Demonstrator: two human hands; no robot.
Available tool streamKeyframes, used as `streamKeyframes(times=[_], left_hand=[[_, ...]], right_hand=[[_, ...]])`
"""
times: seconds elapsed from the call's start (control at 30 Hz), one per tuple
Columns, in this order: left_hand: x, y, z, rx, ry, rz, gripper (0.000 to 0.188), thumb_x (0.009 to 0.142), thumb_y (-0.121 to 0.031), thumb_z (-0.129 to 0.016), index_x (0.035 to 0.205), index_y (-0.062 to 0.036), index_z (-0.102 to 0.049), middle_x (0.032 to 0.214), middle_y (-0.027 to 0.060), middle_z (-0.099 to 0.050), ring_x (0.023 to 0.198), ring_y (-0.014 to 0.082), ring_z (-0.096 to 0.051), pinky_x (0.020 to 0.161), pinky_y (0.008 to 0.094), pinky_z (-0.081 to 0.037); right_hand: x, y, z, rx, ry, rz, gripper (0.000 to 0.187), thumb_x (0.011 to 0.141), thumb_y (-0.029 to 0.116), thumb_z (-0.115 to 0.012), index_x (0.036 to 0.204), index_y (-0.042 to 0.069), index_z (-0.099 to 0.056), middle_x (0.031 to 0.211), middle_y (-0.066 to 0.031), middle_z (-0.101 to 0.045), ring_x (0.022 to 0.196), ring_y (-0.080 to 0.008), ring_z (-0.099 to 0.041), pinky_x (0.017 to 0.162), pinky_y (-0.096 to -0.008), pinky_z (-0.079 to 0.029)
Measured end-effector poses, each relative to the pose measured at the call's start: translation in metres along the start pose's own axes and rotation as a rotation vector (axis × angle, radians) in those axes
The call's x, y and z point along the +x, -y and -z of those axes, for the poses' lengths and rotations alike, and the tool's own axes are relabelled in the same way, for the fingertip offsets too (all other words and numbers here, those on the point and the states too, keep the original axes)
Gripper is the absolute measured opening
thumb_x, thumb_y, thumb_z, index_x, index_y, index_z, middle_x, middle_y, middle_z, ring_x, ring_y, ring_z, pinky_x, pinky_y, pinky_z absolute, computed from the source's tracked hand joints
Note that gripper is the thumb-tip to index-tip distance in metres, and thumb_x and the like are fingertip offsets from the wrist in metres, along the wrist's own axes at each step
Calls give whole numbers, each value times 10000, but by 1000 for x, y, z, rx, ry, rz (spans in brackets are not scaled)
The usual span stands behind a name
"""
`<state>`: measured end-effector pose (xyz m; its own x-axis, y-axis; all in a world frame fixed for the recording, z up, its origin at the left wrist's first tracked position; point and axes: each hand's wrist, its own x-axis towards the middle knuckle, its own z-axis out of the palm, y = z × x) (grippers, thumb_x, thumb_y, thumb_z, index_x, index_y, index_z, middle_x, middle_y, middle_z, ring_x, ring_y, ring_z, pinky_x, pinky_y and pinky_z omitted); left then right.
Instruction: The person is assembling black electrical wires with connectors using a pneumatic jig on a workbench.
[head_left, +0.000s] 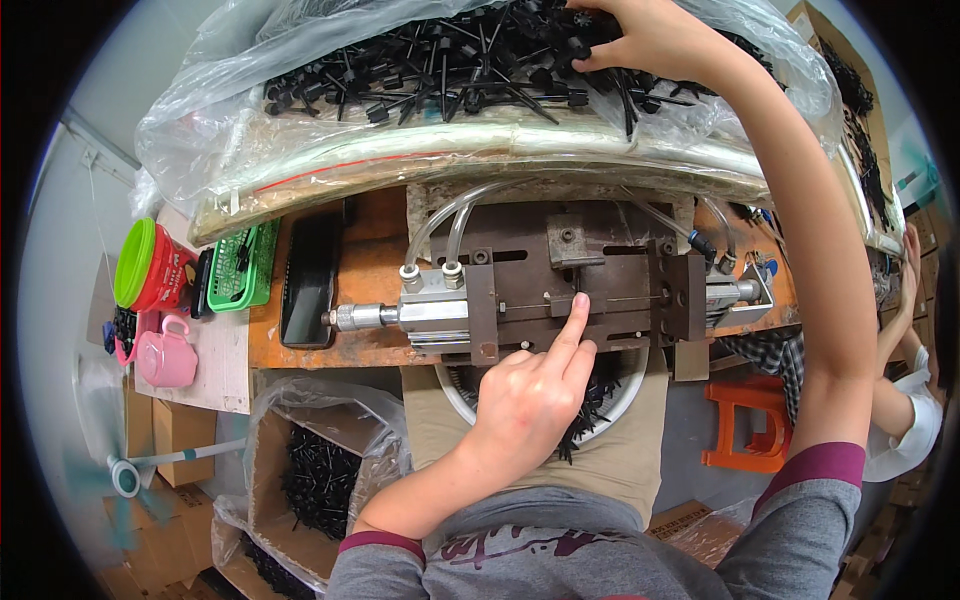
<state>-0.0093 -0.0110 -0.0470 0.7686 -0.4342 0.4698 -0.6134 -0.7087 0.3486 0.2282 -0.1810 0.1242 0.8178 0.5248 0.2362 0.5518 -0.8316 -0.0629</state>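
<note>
My left hand (pixel 530 395) has its index finger stretched out, its tip on the middle of a dark metal clamping fixture (pixel 530 225). The other fingers are partly curled, and I see nothing held in them. A thin black piece stands just behind that fingertip. Up at the far edge, my right hand (pixel 655 40) reaches into a heap of black plastic stemmed parts (pixel 440 65). Its thumb and index finger are spread, with black parts between and beneath them. Whether they touch one is unclear, and the hand's far side is cut off.
Pneumatic cylinders (pixel 435 320) with clear hoses flank the fixture. Clear plastic sheeting (pixel 190 130) lines the heap's tray. Left are a black tray (pixel 312 280), green basket (pixel 235 280) and pink cup (pixel 167 355). Below stands a box of black parts (pixel 320 480); right, an orange stool (pixel 745 425) and another person's arm (pixel 900 310).
</note>
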Motion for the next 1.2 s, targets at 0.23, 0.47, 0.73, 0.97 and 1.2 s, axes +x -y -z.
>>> streamKeyframes(times=[0.23, 0.47, 0.73, 0.97, 1.2], left_hand=[[1, 0, 4, -9, 8, -12, 239, 728, -86, -786, 942, -41, -690, 1342, 151, -620, 596, 174, -654, 573, 271, -522], [-5, -6, 28, -181, 85, -29, 238, 753, -135, -791, 964, -73, -699, 1354, 123, -615, 614, 189, -656, 588, 281, -540], [-9, -10, 34, -239, 136, -69, 287, 758, -216, -802, 995, -84, -708, 1382, 98, -596, 648, 192, -659, 597, 296, -537], [3, -16, 35, -412, -17, 9, 473, 722, -221, -864, 1125, -36, -700, 1348, 156, -613, 768, 177, -703, 682, 278, -574], [28, -15, 35, -896, -343, 189, 568, 745, 53, -815, 1268, 33, -594, 1253, 165, -624, 1018, 217, -684, 869, 326, -606]], right_hand=[[-21, -20, 13, 137, -196, -30, 359, 803, 192, -777, 1085, -22, -716, 967, -178, -730, 907, -261, -690, 840, -350, -540], [-47, -41, -2, 599, -309, -258, 175, 857, 11, -683, 1024, -22, -724, 835, -79, -724, 727, -109, -654, 690, -263, -542], [-69, -40, 3, 741, -397, -314, 168, 906, -3, -645, 1047, -17, -736, 905, -81, -733, 821, -118, -675, 770, -263, -545], [-89, -35, 7, 827, -629, -238, 184, 870, 31, -685, 1040, -36, -708, 951, -93, -717, 870, -181, -693, 795, -298, -558], [-166, 74, -43, 28, -706, 503, 339, 697, 2, -653, 1023, -59, -721, 1005, -192, -715, 870, -275, -723, 727, -349, -605]])
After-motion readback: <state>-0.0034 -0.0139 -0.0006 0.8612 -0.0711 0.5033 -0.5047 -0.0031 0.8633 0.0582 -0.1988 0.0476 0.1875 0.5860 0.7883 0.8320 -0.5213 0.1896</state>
